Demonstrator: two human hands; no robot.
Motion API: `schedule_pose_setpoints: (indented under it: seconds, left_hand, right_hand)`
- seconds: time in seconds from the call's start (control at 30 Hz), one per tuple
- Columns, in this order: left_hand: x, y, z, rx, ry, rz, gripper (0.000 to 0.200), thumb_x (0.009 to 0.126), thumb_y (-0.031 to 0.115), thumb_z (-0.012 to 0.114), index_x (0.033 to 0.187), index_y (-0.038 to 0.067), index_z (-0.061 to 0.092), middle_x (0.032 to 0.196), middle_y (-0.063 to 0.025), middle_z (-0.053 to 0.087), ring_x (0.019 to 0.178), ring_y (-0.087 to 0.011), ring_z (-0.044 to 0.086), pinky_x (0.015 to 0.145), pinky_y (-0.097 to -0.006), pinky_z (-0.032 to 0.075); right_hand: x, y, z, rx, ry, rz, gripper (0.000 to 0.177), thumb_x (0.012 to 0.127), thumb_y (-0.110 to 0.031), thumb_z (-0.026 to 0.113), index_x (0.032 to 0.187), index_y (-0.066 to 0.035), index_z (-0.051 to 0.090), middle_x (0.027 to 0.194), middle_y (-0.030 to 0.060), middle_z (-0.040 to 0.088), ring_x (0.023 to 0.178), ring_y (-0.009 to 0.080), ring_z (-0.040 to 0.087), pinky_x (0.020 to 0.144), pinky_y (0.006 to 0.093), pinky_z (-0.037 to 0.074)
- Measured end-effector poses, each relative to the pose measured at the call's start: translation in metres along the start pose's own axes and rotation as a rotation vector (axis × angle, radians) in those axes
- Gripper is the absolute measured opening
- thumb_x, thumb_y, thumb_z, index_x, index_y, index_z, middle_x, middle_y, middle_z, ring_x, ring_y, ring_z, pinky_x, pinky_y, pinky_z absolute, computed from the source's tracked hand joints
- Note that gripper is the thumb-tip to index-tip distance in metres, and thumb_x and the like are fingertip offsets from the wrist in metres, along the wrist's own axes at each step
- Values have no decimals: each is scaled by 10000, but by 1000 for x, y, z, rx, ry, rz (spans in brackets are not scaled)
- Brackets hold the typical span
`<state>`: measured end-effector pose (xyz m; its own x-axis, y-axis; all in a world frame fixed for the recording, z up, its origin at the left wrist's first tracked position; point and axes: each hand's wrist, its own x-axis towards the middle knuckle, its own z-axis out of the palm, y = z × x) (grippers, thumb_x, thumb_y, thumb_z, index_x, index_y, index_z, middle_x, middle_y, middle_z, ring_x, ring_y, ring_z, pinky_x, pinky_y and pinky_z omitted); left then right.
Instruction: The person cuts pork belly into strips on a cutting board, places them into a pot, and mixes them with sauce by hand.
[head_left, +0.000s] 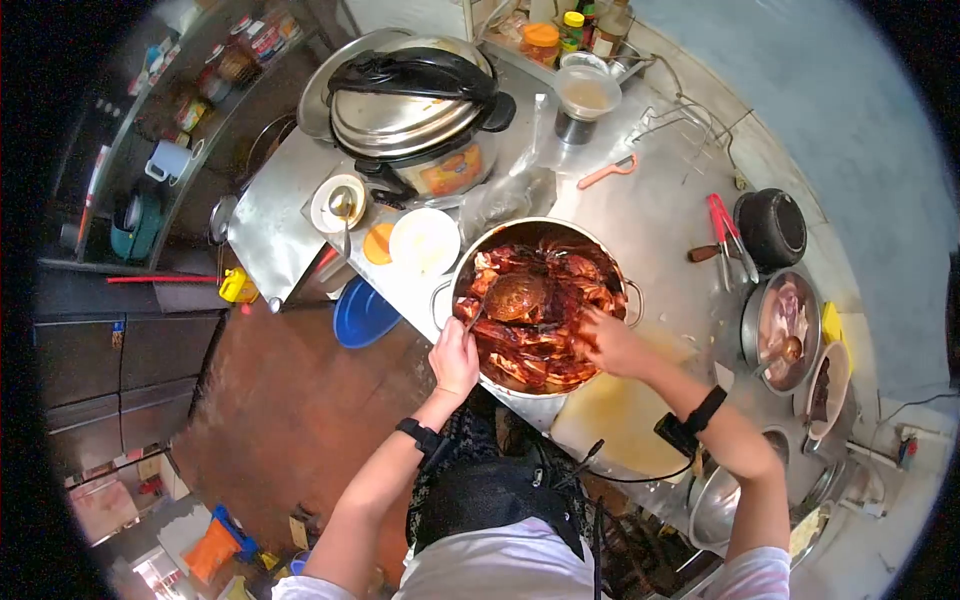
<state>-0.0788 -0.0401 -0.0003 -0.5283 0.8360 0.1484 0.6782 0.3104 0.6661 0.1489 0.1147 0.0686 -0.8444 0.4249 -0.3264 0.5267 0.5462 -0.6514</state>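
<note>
A big steel pot (621,276) full of red-sauced meat pieces (545,345) stands on the steel counter in front of me. My left hand (454,358) grips the handle of a ladle (513,297) whose bowl rests in the middle of the meat. My right hand (606,341) reaches into the pot at its right side, fingers on the meat; whether it grips a piece is hidden. Both wrists wear black bands.
A large lidded cooker (410,110) stands behind the pot, with a white bowl (424,240) and a spoon dish (338,203) beside it. Red tongs (728,232), a black pot (771,226) and pans of raw meat (785,325) lie right. A yellow cutting board (620,415) sits near me.
</note>
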Motion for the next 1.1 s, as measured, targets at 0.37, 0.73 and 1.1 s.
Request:
schedule_pose_setpoints:
  seconds: [0.37, 0.73, 1.1]
  left_hand:
    - [1, 1, -1, 15, 24, 36, 111, 807, 53, 507, 815, 55, 397, 784, -150, 474, 712, -394, 527, 566, -462, 417]
    - [1, 3, -4, 14, -5, 27, 116, 808, 67, 514, 837, 52, 403, 818, -147, 477, 739, -391, 530, 579, -460, 424]
    - [0, 5, -5, 43, 1, 57, 117, 806, 79, 520, 836, 57, 408, 811, -142, 479, 725, -380, 537, 577, -457, 431]
  right_hand:
    - [-37, -29, 11, -312, 56, -67, 504, 759, -235, 617, 1177, 21, 497, 1275, 214, 466, 1207, 375, 414, 1017, 456, 345]
    - [-11, -11, 38, -602, -69, -123, 471, 808, -187, 504, 1275, -141, 462, 1378, 168, 375, 1237, 420, 374, 1021, 517, 319]
    - [10, -6, 50, -596, -191, -86, 473, 860, -165, 430, 1333, -176, 410, 1419, 163, 327, 1228, 422, 401, 881, 426, 483]
